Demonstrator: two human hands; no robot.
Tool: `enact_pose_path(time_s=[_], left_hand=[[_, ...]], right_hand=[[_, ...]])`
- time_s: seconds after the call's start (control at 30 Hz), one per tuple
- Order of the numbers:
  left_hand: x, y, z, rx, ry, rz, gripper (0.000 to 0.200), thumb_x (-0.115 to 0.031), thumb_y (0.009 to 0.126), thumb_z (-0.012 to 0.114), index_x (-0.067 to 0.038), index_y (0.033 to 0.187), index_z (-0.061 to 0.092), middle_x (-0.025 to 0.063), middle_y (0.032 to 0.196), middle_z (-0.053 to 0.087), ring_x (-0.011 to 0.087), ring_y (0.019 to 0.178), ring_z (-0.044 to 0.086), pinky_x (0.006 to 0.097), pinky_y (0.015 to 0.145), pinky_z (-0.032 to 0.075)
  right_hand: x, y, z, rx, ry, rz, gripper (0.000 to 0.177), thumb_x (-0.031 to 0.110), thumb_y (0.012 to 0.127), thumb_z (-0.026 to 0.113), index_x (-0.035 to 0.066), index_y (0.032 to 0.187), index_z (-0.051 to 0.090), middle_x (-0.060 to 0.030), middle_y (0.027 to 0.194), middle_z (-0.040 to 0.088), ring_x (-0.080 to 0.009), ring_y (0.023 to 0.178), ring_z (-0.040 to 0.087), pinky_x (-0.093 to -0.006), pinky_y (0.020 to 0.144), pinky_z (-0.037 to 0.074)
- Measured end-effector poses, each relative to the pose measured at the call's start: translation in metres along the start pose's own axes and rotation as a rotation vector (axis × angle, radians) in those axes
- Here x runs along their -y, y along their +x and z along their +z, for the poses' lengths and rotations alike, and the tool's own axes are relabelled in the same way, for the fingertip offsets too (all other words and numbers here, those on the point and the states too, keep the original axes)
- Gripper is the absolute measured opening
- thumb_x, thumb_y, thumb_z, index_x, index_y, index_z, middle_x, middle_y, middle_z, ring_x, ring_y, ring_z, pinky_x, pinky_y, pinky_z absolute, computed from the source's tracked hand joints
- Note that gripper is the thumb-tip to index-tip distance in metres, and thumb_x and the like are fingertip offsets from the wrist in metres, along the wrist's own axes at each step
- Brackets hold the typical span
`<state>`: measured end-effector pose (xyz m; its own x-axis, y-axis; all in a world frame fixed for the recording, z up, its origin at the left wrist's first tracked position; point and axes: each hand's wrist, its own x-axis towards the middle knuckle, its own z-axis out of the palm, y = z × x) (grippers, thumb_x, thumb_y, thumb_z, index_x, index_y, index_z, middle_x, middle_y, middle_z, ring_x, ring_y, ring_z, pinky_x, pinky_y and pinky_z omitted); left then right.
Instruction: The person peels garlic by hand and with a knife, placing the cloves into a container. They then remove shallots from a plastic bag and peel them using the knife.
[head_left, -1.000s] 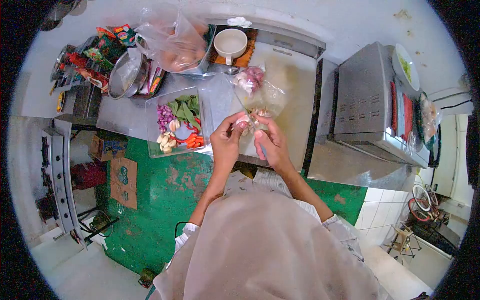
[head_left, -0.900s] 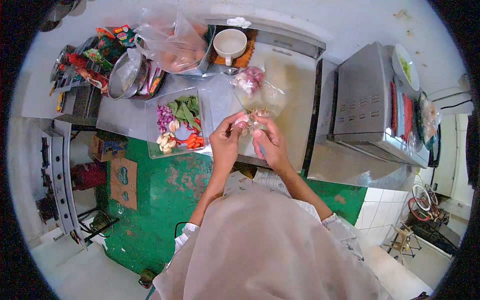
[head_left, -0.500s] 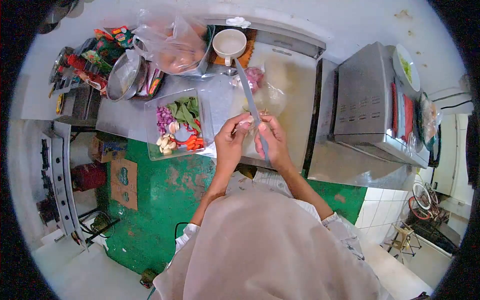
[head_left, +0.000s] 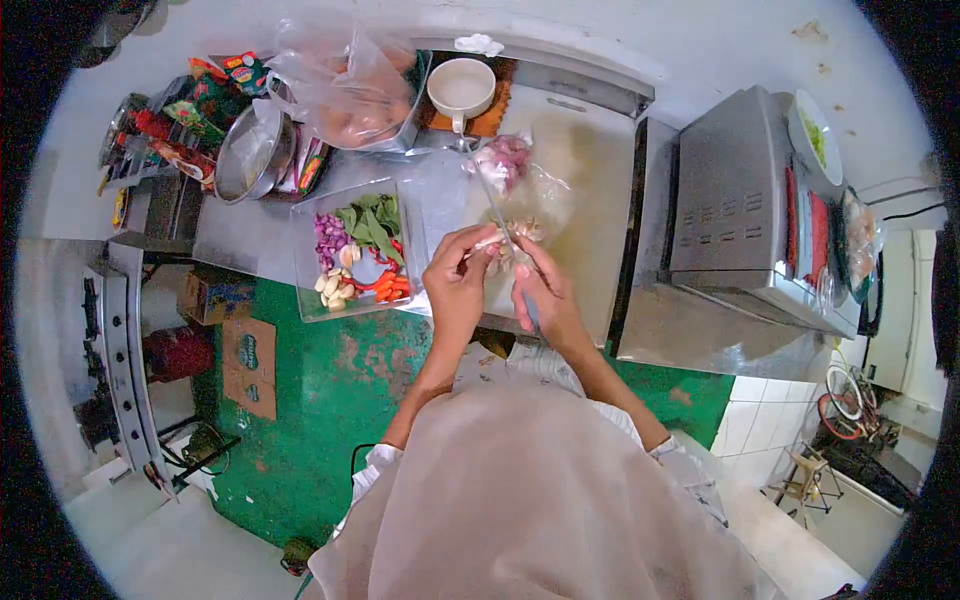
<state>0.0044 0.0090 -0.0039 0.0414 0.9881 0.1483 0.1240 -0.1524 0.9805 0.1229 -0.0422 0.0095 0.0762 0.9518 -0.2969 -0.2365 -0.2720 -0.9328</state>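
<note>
My left hand (head_left: pixel 459 275) pinches a pale garlic clove (head_left: pixel 488 243), partly hidden by the fingers. My right hand (head_left: pixel 548 297) grips a knife (head_left: pixel 495 203), its blade turned almost edge-on beside the clove and pointing away from me. Beyond the fingertips lies a small pile of garlic pieces (head_left: pixel 527 230) on the white cutting board (head_left: pixel 585 215). Farther up the board is a clear plastic bag of reddish-purple bulbs (head_left: pixel 505 160). To the left, a clear tray (head_left: pixel 350 312) holds peeled garlic (head_left: pixel 333 290), purple shallots (head_left: pixel 330 238), green leaves (head_left: pixel 372 225) and red chilies (head_left: pixel 388 287).
A cream cup (head_left: pixel 461 88) stands at the back on an orange-brown cloth. Left of it are a plastic bag of eggs (head_left: pixel 355 110), a metal bowl (head_left: pixel 250 160) and several packets. On the right, a metal cabinet (head_left: pixel 730 200) rises beside the board.
The knife blade has rotated from showing its flat side to nearly edge-on, and its tip has dropped toward the board. Both hands stay close together around the clove.
</note>
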Motion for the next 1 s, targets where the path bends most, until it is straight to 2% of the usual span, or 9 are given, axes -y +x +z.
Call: enact_pose_path(time_s=[0.17,0.4,0.5,0.57,0.6,0.67,0.7,0.77,1.0], left_hand=[[-0.001,-0.001,0.002,-0.02,-0.019,0.049,0.021,0.005,0.077,0.061,-0.001,0.096,0.065,0.0112,0.1,0.062,0.0165,0.088,0.06,0.0246,0.072,0.049],[0.007,-0.002,0.005,-0.042,0.068,0.138,0.02,0.005,0.076,0.061,-0.002,0.094,0.066,0.0124,0.097,0.063,0.0183,0.089,0.061,0.0267,0.074,0.05],[0.009,-0.002,0.005,-0.039,0.141,0.26,0.021,0.005,0.076,0.061,-0.002,0.095,0.066,0.0121,0.097,0.063,0.0188,0.089,0.061,0.0274,0.075,0.05],[0.012,-0.002,0.005,-0.032,0.097,0.222,0.019,0.004,0.077,0.061,-0.002,0.094,0.066,0.0115,0.096,0.064,0.0167,0.089,0.061,0.0265,0.073,0.05],[0.013,-0.002,0.005,-0.032,0.097,0.222,0.019,0.004,0.077,0.061,-0.002,0.094,0.066,0.0115,0.096,0.064,0.0167,0.089,0.061,0.0265,0.073,0.05],[0.014,-0.003,0.007,-0.023,-0.089,0.042,0.015,0.0,0.08,0.061,-0.002,0.095,0.065,0.0087,0.095,0.064,0.0138,0.088,0.06,0.0241,0.072,0.049],[0.014,-0.003,0.007,-0.023,-0.088,0.042,0.015,0.0,0.08,0.061,-0.002,0.095,0.065,0.0087,0.095,0.064,0.0138,0.088,0.06,0.0241,0.072,0.049],[0.017,-0.006,0.009,-0.012,-0.346,-0.206,0.015,-0.004,0.084,0.06,0.0,0.098,0.063,0.0069,0.096,0.063,0.0112,0.085,0.059,0.0218,0.071,0.048],[0.035,-0.008,0.015,-0.117,-1.018,-0.479,0.022,-0.008,0.087,0.057,0.003,0.106,0.056,0.0076,0.098,0.061,0.0078,0.081,0.059,0.0204,0.075,0.05]], right_hand=[[0.0,0.001,-0.004,0.032,-0.03,0.001,0.048,0.026,0.092,0.047,0.001,0.132,0.035,-0.0023,0.055,0.045,-0.0091,0.04,0.04,-0.0229,0.037,0.032],[-0.004,0.003,0.002,-0.048,0.104,0.035,0.046,0.031,0.09,0.05,0.006,0.128,0.041,-0.0004,0.046,0.042,-0.0092,0.033,0.036,-0.024,0.031,0.029],[0.003,0.001,0.004,-0.017,0.272,0.125,0.044,0.036,0.091,0.046,0.004,0.121,0.043,-0.0024,0.05,0.042,-0.0098,0.035,0.039,-0.0227,0.032,0.032],[0.006,0.0,0.005,-0.071,0.309,0.215,0.045,0.047,0.091,0.041,0.004,0.087,0.052,-0.0019,0.047,0.04,-0.0105,0.033,0.037,-0.0232,0.032,0.031],[0.003,0.001,0.003,-0.071,0.31,0.215,0.045,0.047,0.091,0.041,0.004,0.087,0.052,-0.0019,0.047,0.04,-0.0105,0.033,0.037,-0.0232,0.032,0.031],[-0.007,0.003,-0.004,0.038,0.461,0.323,0.056,0.056,0.089,0.035,0.009,0.061,0.044,-0.0007,0.044,0.038,-0.011,0.032,0.036,-0.0239,0.031,0.03],[-0.008,0.003,-0.005,0.038,0.461,0.323,0.056,0.056,0.089,0.035,0.009,0.061,0.044,-0.0007,0.044,0.038,-0.011,0.032,0.036,-0.0239,0.031,0.03],[-0.008,0.003,-0.007,0.131,0.537,0.357,0.062,0.061,0.088,0.031,0.012,0.05,0.038,0.0005,0.042,0.035,-0.0113,0.032,0.035,-0.0244,0.032,0.029],[-0.004,0.002,-0.001,0.052,0.699,0.406,0.062,0.06,0.088,0.033,0.011,0.051,0.039,0.0006,0.042,0.035,-0.0114,0.032,0.034,-0.0241,0.033,0.029]])
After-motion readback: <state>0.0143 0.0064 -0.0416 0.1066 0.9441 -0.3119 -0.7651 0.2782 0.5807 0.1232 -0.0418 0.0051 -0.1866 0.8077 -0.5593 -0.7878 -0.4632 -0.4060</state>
